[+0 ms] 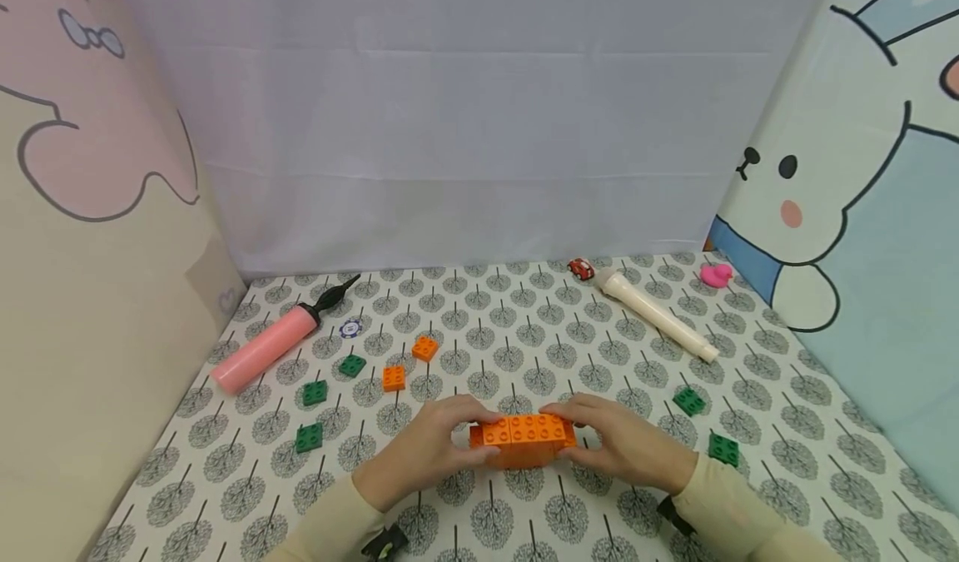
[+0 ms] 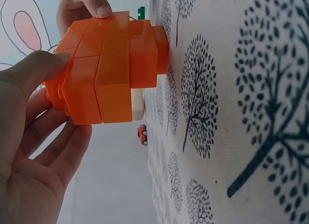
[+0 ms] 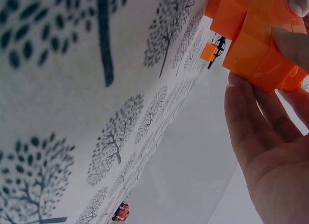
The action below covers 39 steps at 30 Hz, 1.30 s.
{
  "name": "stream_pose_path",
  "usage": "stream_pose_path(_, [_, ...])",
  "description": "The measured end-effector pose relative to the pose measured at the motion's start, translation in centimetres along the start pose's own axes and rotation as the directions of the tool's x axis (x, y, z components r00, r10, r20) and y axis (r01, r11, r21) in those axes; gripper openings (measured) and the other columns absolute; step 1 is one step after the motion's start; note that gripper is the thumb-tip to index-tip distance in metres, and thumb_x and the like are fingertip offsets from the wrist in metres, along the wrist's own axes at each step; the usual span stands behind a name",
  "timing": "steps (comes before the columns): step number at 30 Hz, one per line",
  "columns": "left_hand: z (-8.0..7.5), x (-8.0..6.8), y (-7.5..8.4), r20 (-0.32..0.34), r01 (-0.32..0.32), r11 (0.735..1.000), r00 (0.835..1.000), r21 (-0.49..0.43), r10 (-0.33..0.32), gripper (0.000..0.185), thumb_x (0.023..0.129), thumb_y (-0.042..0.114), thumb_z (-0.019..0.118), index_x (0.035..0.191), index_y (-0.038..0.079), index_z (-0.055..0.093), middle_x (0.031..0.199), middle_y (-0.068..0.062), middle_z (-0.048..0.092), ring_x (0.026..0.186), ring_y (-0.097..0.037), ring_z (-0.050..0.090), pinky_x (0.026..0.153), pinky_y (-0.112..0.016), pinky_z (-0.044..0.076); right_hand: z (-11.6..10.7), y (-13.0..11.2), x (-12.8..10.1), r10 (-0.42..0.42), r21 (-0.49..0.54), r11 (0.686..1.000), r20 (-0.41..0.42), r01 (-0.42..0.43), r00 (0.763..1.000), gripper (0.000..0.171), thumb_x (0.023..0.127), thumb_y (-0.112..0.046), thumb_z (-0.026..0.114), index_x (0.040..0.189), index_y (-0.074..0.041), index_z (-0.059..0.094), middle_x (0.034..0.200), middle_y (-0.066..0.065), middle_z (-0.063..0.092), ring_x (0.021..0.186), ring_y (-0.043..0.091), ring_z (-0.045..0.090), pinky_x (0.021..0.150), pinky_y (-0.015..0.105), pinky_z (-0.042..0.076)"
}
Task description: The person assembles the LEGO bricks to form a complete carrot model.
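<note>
Orange brick block [image 1: 524,439], several studded pieces joined, sits low over the tabletop [image 1: 524,329] near its front edge, centre. Left hand [image 1: 430,450] grips its left end, thumb on the near side and fingers curled over the far side; right hand [image 1: 625,445] grips the right end likewise. Both grips pinch the block between them.

Two loose orange bricks [image 1: 408,364] lie behind to the left, three green bricks [image 1: 322,395] further left, two more green ones [image 1: 706,425] right. Pink pump [image 1: 265,347] at far left, poker chip [image 1: 350,328] beside it. White marker-like tube [image 1: 655,315], red toy car [image 1: 580,268] and pink duck [image 1: 715,275] at back right.
</note>
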<state>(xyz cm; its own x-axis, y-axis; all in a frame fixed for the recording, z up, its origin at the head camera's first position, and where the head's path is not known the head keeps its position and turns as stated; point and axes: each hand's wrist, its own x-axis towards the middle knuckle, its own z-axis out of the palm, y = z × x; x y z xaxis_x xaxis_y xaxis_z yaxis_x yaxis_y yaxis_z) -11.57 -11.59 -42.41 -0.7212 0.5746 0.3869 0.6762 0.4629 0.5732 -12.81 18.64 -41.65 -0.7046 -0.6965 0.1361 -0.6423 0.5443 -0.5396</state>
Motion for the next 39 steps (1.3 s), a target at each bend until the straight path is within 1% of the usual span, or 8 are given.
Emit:
stream_pose_path(8, [0.0, 0.0, 0.1, 0.017, -0.023, 1.000, 1.000, 0.016, 0.023, 0.038, 0.085, 0.023, 0.079, 0.120, 0.012, 0.069, 0.114, 0.004, 0.069, 0.099, -0.006, 0.063, 0.090, -0.026, 0.054, 0.0, -0.2, 0.0, -0.007, -0.008, 1.000, -0.015, 0.006, 1.000, 0.054, 0.090, -0.029, 0.073, 0.141, -0.019, 0.057, 0.124, -0.008, 0.061, 0.109, 0.009, 0.060, 0.094, 0.038, 0.055])
stream_pose_path(13, [-1.1, -0.2, -0.4, 0.096, 0.088, 0.996, 0.991, 0.022, -0.090, 0.048, 0.092, 0.040, 0.069, 0.132, 0.013, 0.062, 0.123, 0.001, 0.067, 0.110, -0.011, 0.062, 0.099, -0.033, 0.052, 0.0, -0.1, -0.1, 0.003, -0.003, 1.000, -0.018, -0.003, 1.000, 0.054, 0.090, -0.029, 0.074, 0.141, -0.019, 0.057, 0.124, -0.008, 0.061, 0.108, 0.008, 0.059, 0.094, 0.037, 0.055])
stream_pose_path(17, [-2.9, -0.6, -2.4, 0.058, 0.226, 0.970, 0.971, 0.090, -0.232, 0.048, 0.097, 0.050, 0.058, 0.134, 0.019, 0.062, 0.132, 0.001, 0.063, 0.123, -0.017, 0.057, 0.106, -0.043, 0.046, 0.1, -0.1, -0.1, 0.015, -0.009, 1.000, -0.010, -0.015, 1.000, 0.054, 0.091, -0.030, 0.073, 0.142, -0.019, 0.056, 0.124, -0.008, 0.061, 0.108, 0.008, 0.059, 0.094, 0.036, 0.055])
stream_pose_path(21, [-4.5, -1.2, -5.8, -0.089, 0.303, 0.925, 0.953, 0.230, -0.290, 0.037, 0.096, 0.036, 0.066, 0.126, 0.015, 0.067, 0.131, -0.005, 0.063, 0.125, -0.025, 0.055, 0.106, -0.048, 0.046, 0.0, -0.2, 0.0, 0.015, -0.011, 1.000, 0.003, -0.015, 1.000, 0.054, 0.092, -0.030, 0.072, 0.142, -0.016, 0.056, 0.124, -0.007, 0.061, 0.108, 0.008, 0.059, 0.093, 0.036, 0.055])
stream_pose_path(24, [-5.3, -1.7, -7.7, -0.135, 0.371, 0.878, 0.929, 0.304, -0.346, 0.036, 0.093, 0.024, 0.072, 0.124, 0.007, 0.068, 0.129, -0.013, 0.062, 0.124, -0.033, 0.054, 0.105, -0.051, 0.046, -0.1, -0.2, 0.0, 0.013, -0.015, 1.000, 0.011, -0.013, 1.000, 0.054, 0.092, -0.030, 0.071, 0.142, -0.015, 0.056, 0.125, -0.007, 0.061, 0.109, 0.009, 0.059, 0.094, 0.037, 0.054])
stream_pose_path(28, [-5.7, -2.1, -9.0, -0.102, 0.452, 0.817, 0.889, 0.359, -0.446, 0.045, 0.089, 0.019, 0.075, 0.127, 0.000, 0.064, 0.127, -0.018, 0.061, 0.118, -0.038, 0.056, 0.101, -0.053, 0.048, -0.1, -0.3, 0.0, 0.016, -0.016, 1.000, 0.016, -0.016, 1.000, 0.055, 0.092, -0.031, 0.071, 0.142, -0.014, 0.056, 0.126, -0.007, 0.061, 0.111, 0.010, 0.059, 0.095, 0.038, 0.054])
stream_pose_path(34, [-5.8, -1.9, -9.4, -0.067, 0.525, 0.767, 0.838, 0.369, -0.541, 0.044, 0.087, 0.014, 0.075, 0.127, 0.000, 0.065, 0.107, -0.012, 0.066, 0.082, -0.019, 0.056, 0.073, -0.037, 0.053, -0.1, -0.2, 0.2, 0.022, -0.005, 1.000, 0.025, -0.021, 0.999, 0.055, 0.093, -0.034, 0.070, 0.142, -0.014, 0.055, 0.126, -0.008, 0.061, 0.111, 0.009, 0.059, 0.096, 0.038, 0.053])
stream_pose_path(39, [-5.6, -1.5, -8.9, -0.052, 0.536, 0.767, 0.830, 0.352, -0.556, 0.044, 0.087, 0.020, 0.076, 0.126, 0.002, 0.066, 0.105, -0.010, 0.065, 0.081, -0.019, 0.057, 0.074, -0.038, 0.054, -0.2, -0.2, 0.1, 0.029, -0.004, 1.000, 0.026, -0.029, 0.999, 0.055, 0.093, -0.035, 0.070, 0.142, -0.015, 0.055, 0.127, -0.008, 0.061, 0.112, 0.010, 0.059, 0.097, 0.039, 0.053])
